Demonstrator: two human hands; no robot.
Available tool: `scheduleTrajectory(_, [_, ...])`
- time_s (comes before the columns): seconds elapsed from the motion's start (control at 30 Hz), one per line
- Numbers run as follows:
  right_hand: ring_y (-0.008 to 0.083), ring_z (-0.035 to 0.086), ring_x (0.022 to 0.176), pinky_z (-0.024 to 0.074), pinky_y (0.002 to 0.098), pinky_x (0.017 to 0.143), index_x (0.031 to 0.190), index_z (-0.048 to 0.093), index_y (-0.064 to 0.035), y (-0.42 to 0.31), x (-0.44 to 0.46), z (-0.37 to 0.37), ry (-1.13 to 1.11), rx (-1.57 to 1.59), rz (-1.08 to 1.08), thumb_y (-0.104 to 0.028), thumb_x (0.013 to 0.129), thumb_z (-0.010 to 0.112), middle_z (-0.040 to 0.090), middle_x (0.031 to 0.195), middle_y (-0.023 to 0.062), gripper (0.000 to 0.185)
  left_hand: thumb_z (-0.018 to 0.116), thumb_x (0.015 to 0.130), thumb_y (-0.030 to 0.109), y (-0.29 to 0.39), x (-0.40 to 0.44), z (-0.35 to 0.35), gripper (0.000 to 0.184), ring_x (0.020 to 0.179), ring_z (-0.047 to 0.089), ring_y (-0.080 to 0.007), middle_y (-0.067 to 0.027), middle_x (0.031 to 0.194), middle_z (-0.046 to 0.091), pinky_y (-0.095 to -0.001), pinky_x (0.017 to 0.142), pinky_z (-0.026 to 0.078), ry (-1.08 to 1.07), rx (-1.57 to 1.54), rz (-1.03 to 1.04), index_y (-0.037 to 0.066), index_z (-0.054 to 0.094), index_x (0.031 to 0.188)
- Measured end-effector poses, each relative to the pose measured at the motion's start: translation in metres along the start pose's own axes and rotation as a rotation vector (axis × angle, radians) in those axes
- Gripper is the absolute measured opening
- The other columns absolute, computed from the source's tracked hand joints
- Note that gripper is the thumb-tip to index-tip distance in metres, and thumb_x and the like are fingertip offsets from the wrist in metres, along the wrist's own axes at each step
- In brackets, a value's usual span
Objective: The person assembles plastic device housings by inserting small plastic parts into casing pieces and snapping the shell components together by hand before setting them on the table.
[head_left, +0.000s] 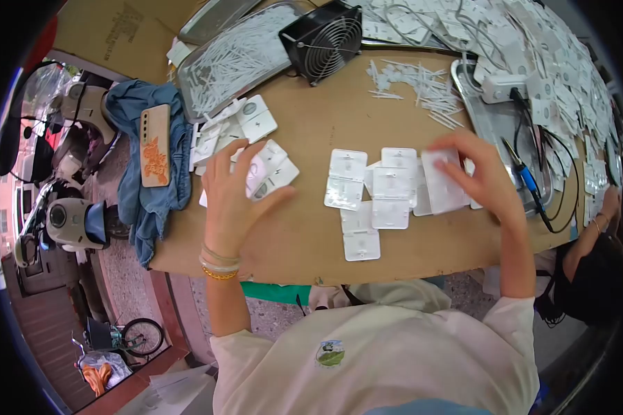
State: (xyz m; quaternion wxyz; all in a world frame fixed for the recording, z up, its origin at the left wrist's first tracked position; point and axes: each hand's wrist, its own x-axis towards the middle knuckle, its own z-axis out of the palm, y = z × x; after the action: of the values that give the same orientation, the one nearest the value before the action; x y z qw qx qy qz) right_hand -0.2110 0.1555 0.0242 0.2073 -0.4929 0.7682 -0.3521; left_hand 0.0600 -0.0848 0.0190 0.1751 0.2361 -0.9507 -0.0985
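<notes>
My left hand (230, 190) is over the left side of the table with thumb and fingers spread. It is beside a loose pile of white plastic plates (258, 117), and some of them are partly hidden behind its fingers. Between the thumb and fingers of my right hand (481, 176) is a white rectangular plastic plate (444, 190), slightly blurred. This plate is at the right end of a group of similar flat white plates (392, 183), laid out and partly overlapping on the cardboard-covered table (304, 235).
Trays of thin white sticks (246, 59), a black fan (323, 41) and loose sticks (429, 86) are at the back. At right, a blue-handled soldering iron (528, 183) leans by a metal tray (474, 104). A phone (155, 145) lies on denim. Another person's arm (595, 225) shows far right.
</notes>
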Motion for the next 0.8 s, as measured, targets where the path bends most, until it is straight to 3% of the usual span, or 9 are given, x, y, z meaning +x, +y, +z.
scheduleTrajectory(0.1, [0.0270,0.062,0.080,0.0470,0.0336,0.072,0.104,0.067,-0.0070,0.003,0.041,0.010,0.222,-0.028,-0.203,-0.014,0.085,0.065,0.068,0.095,0.0085,0.020,0.082,0.065,0.043,0.043,0.017,0.016,0.075,0.119,0.046,-0.0296,-0.0113,0.126,0.053,-0.0469,0.103,0.028,-0.272,-0.204,0.279,0.006,0.056,0.125])
scheduleTrajectory(0.17, [0.0276,0.061,0.085,0.0477,0.0356,0.075,0.103,0.066,-0.0080,0.007,0.073,0.025,0.214,-0.057,-0.143,-0.017,0.086,0.064,0.069,0.095,0.0076,0.020,0.083,0.062,0.046,0.074,0.022,0.032,0.086,0.121,0.044,-0.0304,-0.0111,0.130,0.050,-0.0471,0.105,0.024,-0.337,-0.321,0.377,0.009,0.050,0.132])
scheduleTrajectory(0.27, [0.0278,0.060,0.089,0.0484,0.0383,0.076,0.101,0.066,-0.0096,0.030,0.108,0.061,0.311,-0.188,-0.221,-0.020,0.085,0.065,0.069,0.093,0.0067,0.019,0.084,0.060,0.047,0.093,0.018,0.061,0.094,0.122,0.042,-0.0312,-0.0110,0.133,0.047,-0.0465,0.106,0.024,-0.348,-0.208,0.427,0.009,0.045,0.137])
scheduleTrajectory(0.33, [0.0271,0.057,0.082,0.0478,0.0395,0.074,0.100,0.067,-0.0095,0.026,0.115,0.075,0.344,-0.211,-0.246,-0.019,0.085,0.066,0.068,0.091,0.0055,0.018,0.084,0.060,0.045,0.095,0.020,0.060,0.093,0.122,0.042,-0.0308,-0.0113,0.133,0.047,-0.0467,0.107,0.025,-0.365,-0.206,0.396,0.008,0.045,0.136])
scheduleTrajectory(0.47, [0.0275,0.056,0.090,0.0486,0.0400,0.077,0.106,0.066,-0.0103,0.022,0.117,0.079,0.160,-0.200,-0.264,-0.021,0.084,0.067,0.068,0.092,0.0055,0.024,0.084,0.060,0.041,0.079,0.029,0.045,0.088,0.122,0.042,-0.0286,-0.0113,0.130,0.045,-0.0471,0.101,0.030,-0.302,-0.345,0.358,0.009,0.046,0.133])
scheduleTrajectory(0.57, [0.0280,0.058,0.081,0.0483,0.0406,0.072,0.100,0.069,-0.0089,0.036,0.109,0.076,0.413,-0.260,-0.416,-0.022,0.083,0.068,0.068,0.087,0.0078,0.021,0.082,0.062,0.036,0.040,0.055,0.041,0.085,0.123,0.040,-0.0299,-0.0109,0.131,0.045,-0.0464,0.099,0.031,-0.209,-0.355,0.227,0.007,0.046,0.133])
scheduleTrajectory(0.67, [0.0267,0.060,0.074,0.0475,0.0379,0.065,0.090,0.072,-0.0065,0.017,0.079,0.032,0.021,-0.191,-0.100,-0.022,0.080,0.071,0.067,0.081,0.0089,0.019,0.079,0.066,0.033,0.016,0.071,0.045,0.082,0.125,0.038,-0.0320,-0.0108,0.131,0.044,-0.0474,0.098,0.031,-0.240,-0.199,0.158,0.006,0.043,0.135])
scheduleTrajectory(0.77, [0.0234,0.060,0.071,0.0467,0.0338,0.062,0.084,0.073,-0.0050,0.012,0.055,0.019,-0.237,-0.068,-0.069,-0.022,0.078,0.074,0.065,0.079,0.0087,0.018,0.078,0.066,0.032,0.008,0.080,0.058,0.084,0.125,0.038,-0.0322,-0.0115,0.137,0.042,-0.0476,0.100,0.030,-0.255,-0.058,0.113,0.007,0.042,0.137])
scheduleTrajectory(0.8, [0.0226,0.060,0.071,0.0467,0.0331,0.062,0.085,0.073,-0.0049,0.015,0.050,0.022,-0.199,-0.097,-0.110,-0.022,0.078,0.074,0.065,0.078,0.0086,0.018,0.078,0.066,0.032,0.009,0.080,0.061,0.084,0.127,0.037,-0.0325,-0.0123,0.140,0.040,-0.0479,0.101,0.030,-0.271,-0.049,0.107,0.007,0.042,0.138])
